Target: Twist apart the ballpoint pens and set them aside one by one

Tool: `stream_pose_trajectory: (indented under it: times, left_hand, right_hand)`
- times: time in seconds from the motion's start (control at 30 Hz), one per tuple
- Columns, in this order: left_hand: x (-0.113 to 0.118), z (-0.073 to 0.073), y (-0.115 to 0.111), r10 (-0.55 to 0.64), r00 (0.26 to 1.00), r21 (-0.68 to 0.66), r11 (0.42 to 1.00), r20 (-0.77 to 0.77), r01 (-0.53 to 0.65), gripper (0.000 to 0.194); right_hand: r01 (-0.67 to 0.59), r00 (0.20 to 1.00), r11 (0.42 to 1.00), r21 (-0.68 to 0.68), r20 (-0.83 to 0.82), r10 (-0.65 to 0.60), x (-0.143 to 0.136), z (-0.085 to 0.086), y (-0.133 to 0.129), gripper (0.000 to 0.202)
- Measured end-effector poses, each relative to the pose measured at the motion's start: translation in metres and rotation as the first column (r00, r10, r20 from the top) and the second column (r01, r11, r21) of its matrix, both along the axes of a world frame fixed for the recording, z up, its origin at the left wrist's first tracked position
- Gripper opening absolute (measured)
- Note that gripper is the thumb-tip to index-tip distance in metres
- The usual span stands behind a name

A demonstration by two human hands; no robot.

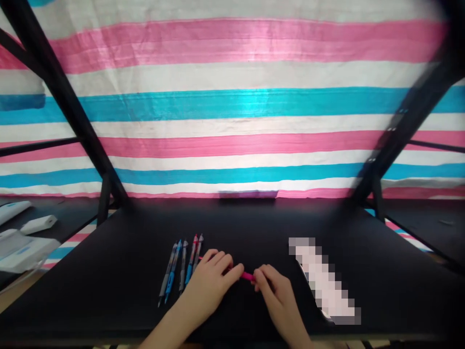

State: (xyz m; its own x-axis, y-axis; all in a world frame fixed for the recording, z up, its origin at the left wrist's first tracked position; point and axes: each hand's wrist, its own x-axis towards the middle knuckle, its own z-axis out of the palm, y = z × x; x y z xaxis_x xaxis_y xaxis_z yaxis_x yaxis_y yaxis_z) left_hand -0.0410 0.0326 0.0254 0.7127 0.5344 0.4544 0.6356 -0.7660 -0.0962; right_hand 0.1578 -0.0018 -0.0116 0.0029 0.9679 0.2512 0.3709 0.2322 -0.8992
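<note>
Between my two hands a slim pink pen [248, 276] shows, lying roughly level just above the black table. My left hand [214, 276] is closed around its left part, so much of the barrel is hidden under the fingers. The thumb and fingers of my right hand [271, 286] pinch the pen's right end. Just left of my left hand, several pens lie side by side, among them a grey pen [167, 275], a blue pen [173, 271] and a red-and-blue pen [191, 259]. My left hand partly covers the rightmost ones.
A long blurred-out pale object [325, 281] lies on the black table [254, 223] to the right of my right hand. Black frame posts [61, 82] rise at both sides before a striped sheet [232, 106]. White devices [27, 249] rest on another table at far left.
</note>
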Motion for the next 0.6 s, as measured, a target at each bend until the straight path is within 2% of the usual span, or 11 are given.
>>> stream_pose_trajectory:
  times: [0.1,0.27,0.6]
  left_hand:
    - [-0.003,0.001,-0.004,-0.011,1.0,0.089,0.996,0.024,0.009,0.025]
    - [0.003,0.002,-0.005,-0.031,0.997,0.201,0.979,0.066,0.017,0.022]
    - [0.019,-0.002,0.005,-0.023,0.998,0.147,0.989,0.066,0.013,0.034]
  right_hand:
    - [-0.053,0.997,0.999,-0.006,0.061,0.053,-0.001,0.001,0.001,0.041]
    - [-0.092,0.995,0.996,0.017,0.034,0.092,0.0,0.003,0.001,0.04]
    - [0.048,0.999,0.999,0.012,-0.005,-0.048,-0.001,0.002,0.0,0.032]
